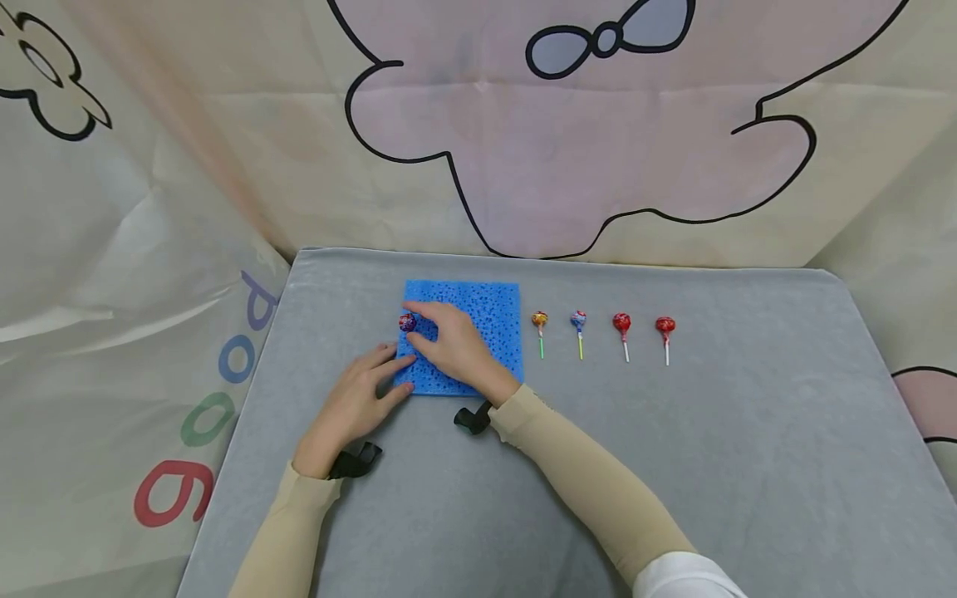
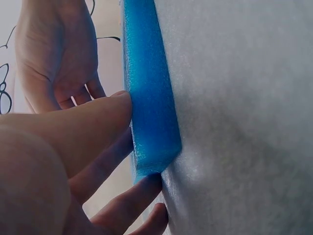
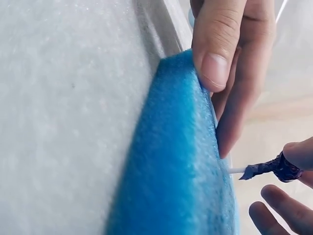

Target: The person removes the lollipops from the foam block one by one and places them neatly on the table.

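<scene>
A flat blue foam block (image 1: 478, 365) with a pitted top lies on the table. Near its left edge a lollipop in a dark purple and red wrapper (image 3: 288, 169) has its white stick running into the foam. My right hand (image 1: 456, 345) reaches over the block and pinches this candy head between thumb and fingertips. At the block's front left corner, my left hand (image 1: 355, 399) holds the foam, thumb along the front and other fingers on the top and left side. In the left wrist view, the thumb touches the foam's upper edge.
Right of the block several lollipops lie in a row: a yellow-orange one (image 1: 540, 319), a blue and red one (image 1: 578, 320), and two red ones (image 1: 621, 322). A grey cloth covers the table (image 1: 748, 465). Printed fabric walls (image 1: 247, 166) rise behind and beside it.
</scene>
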A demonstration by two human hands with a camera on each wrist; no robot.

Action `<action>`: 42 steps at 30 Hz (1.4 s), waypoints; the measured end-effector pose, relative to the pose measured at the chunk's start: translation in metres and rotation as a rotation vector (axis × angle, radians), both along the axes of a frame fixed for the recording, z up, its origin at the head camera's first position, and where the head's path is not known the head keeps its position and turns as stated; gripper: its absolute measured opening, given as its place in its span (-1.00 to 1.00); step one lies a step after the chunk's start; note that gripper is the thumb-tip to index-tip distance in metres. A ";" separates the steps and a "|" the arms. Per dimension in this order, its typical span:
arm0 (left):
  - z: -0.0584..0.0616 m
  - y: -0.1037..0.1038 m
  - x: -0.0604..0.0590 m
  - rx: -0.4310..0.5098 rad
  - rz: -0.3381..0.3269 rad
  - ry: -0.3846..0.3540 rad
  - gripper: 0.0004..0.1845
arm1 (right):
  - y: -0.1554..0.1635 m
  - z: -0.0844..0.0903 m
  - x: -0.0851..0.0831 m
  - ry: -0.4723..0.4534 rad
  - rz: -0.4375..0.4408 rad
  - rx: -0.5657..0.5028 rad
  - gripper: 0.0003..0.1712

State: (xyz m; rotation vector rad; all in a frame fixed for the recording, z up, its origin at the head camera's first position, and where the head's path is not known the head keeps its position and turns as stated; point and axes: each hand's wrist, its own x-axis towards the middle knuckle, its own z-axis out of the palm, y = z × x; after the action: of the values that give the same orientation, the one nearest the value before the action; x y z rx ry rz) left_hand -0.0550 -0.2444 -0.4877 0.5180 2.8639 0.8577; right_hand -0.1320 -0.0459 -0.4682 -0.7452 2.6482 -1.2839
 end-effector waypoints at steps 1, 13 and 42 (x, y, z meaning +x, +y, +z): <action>0.000 0.000 0.000 0.001 -0.001 -0.001 -0.46 | 0.000 0.000 0.000 0.004 0.001 -0.005 -0.43; -0.001 0.000 0.000 0.003 0.002 0.001 -0.46 | -0.003 -0.002 0.001 0.017 0.002 -0.014 -0.53; -0.001 0.001 0.001 0.000 0.014 -0.020 -0.46 | 0.064 0.010 0.009 0.095 -0.134 -0.278 -0.60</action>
State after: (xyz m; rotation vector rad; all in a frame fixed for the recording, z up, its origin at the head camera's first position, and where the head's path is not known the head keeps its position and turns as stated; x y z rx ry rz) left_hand -0.0541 -0.2432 -0.4887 0.4872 2.8532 0.8604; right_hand -0.1234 0.0181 -0.4586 -0.6865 2.6640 -1.7191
